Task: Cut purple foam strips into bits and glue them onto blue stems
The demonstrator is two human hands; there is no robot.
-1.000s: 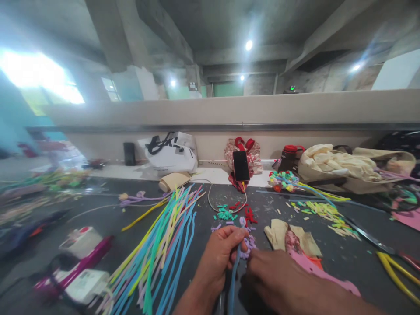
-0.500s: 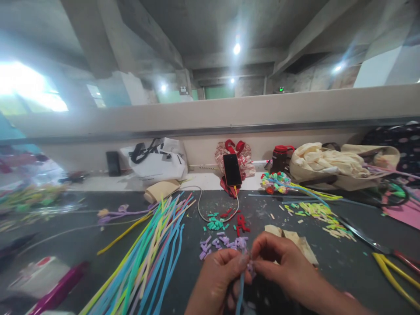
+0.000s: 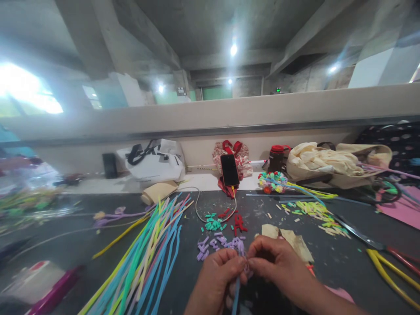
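My left hand (image 3: 219, 278), at the bottom centre, is closed around a light blue stem (image 3: 236, 295) that hangs down below its fingers. A small purple piece (image 3: 241, 247) shows at the top of the stem, just above the fingertips. From the right, my right hand (image 3: 277, 267) meets it with thumb and index finger pinched at the same spot; what lies in that pinch is too small to make out. Cut purple pieces (image 3: 203, 249) lie just beyond my left hand, with green pieces (image 3: 213, 223) and red pieces (image 3: 240, 223) behind them.
Long coloured stems (image 3: 144, 258) lie at the left. Scissors (image 3: 361, 236) and yellow-handled pliers (image 3: 387, 275) lie at the right, near yellow-green pieces (image 3: 315, 212). A phone (image 3: 230, 169) leans at the back on a patterned bag; its cable (image 3: 197, 205) loops onto the table.
The whole view has shifted slightly, so most things sit a little further left. Both hands remain together at the stem, with the fingertips slightly moved.
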